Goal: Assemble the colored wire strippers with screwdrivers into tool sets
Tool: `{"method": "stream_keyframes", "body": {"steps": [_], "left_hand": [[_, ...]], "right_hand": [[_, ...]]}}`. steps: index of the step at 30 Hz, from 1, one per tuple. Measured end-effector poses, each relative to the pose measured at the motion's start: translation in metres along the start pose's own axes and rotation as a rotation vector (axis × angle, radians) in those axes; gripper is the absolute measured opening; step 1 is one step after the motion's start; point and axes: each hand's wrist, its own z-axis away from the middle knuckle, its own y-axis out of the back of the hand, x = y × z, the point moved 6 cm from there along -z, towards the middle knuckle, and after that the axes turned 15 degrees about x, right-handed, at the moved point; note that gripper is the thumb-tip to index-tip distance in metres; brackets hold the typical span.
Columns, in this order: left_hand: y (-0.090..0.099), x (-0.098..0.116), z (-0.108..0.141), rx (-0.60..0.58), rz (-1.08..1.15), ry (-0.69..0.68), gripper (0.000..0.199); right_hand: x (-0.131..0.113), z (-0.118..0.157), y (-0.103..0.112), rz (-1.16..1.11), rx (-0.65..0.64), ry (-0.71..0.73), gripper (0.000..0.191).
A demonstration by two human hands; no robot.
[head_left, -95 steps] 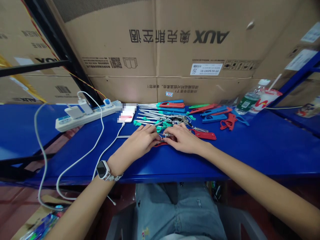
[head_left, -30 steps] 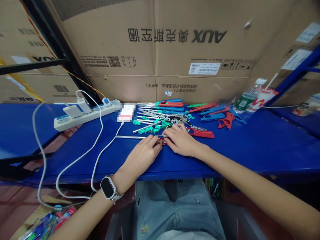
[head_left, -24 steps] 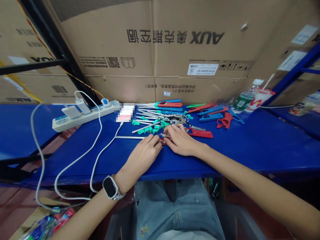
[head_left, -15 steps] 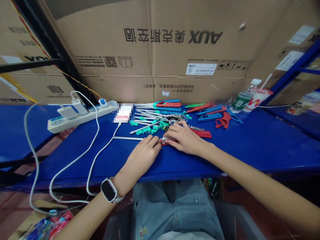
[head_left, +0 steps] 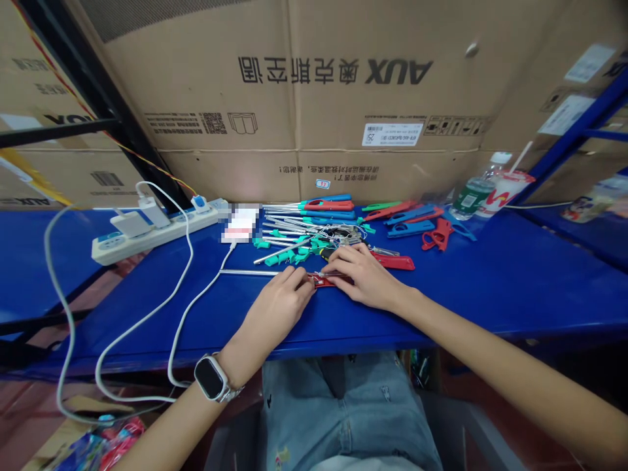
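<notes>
Two bare hands work at the near side of the blue table (head_left: 466, 294). The left hand (head_left: 282, 297) pinches the red handle piece (head_left: 321, 281) at one end, where a metal tube (head_left: 248, 272) runs out beyond its fingers. Fingers of the right hand (head_left: 360, 275) curl over the other end of that piece, grasping it or small parts on it; I can't tell which from here. Just beyond them lie green pieces (head_left: 284, 257) and metal rods (head_left: 279, 222), with a red casing (head_left: 392, 261) beside the right hand and blue casings (head_left: 409, 229) farther over.
</notes>
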Motion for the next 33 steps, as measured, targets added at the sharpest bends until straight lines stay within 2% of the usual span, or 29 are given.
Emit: {"method": "stream_keyframes", "body": {"steps": [4, 11, 19, 21, 25, 29, 33], "left_hand": [[-0.001, -0.001, 0.001, -0.016, 0.010, 0.002, 0.029], [0.001, -0.002, 0.001, -0.011, 0.035, 0.007, 0.030], [0.001, -0.007, -0.004, -0.004, 0.092, 0.099, 0.017], [0.000, -0.011, -0.007, -0.014, 0.116, 0.118, 0.023], [-0.005, -0.014, -0.011, -0.063, 0.164, 0.084, 0.022], [-0.003, -0.013, -0.011, -0.018, 0.201, 0.080, 0.023], [0.000, -0.007, -0.008, -0.012, 0.138, -0.025, 0.034]], "right_hand": [[-0.003, 0.002, -0.001, 0.019, 0.023, 0.049, 0.022], [-0.004, 0.010, 0.002, -0.008, -0.071, 0.022, 0.026], [-0.008, 0.014, 0.002, 0.045, -0.116, 0.065, 0.032], [-0.008, 0.016, 0.000, 0.078, -0.118, 0.084, 0.033], [-0.007, 0.018, -0.003, 0.134, -0.115, 0.073, 0.034], [-0.008, 0.018, -0.003, 0.154, -0.126, 0.066, 0.033], [-0.008, 0.018, -0.003, 0.155, -0.128, 0.061, 0.033]]}}
